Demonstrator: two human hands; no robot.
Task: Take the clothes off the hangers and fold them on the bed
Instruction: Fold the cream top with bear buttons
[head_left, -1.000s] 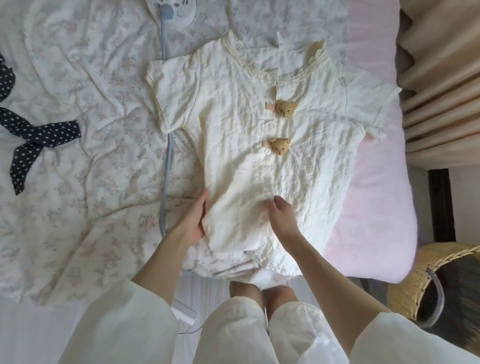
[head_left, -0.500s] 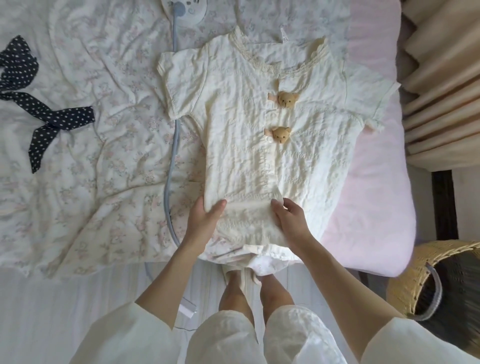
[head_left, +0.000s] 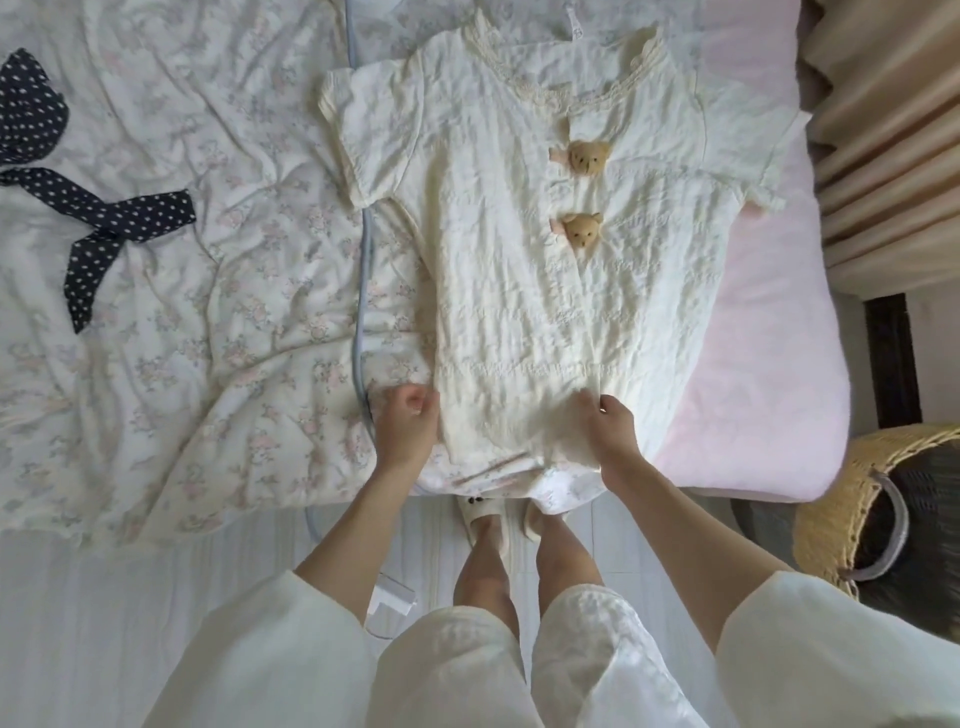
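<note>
A cream short-sleeved top with two small bear-head buttons lies face up and flat on the bed, collar away from me. My left hand pinches the lower left corner of its hem. My right hand grips the hem near the lower middle-right. Both hands sit at the bed's near edge, fingers curled into the fabric. No hanger is in view.
A floral quilt covers the bed's left side, with a navy polka-dot garment on it. A pale blue cable runs down beside the top. A wicker basket stands on the floor at right, under beige curtains.
Both hands slid from resting flat on the lower part of the top to gripping its hem, moving slightly apart. The top lies smoother and flatter.
</note>
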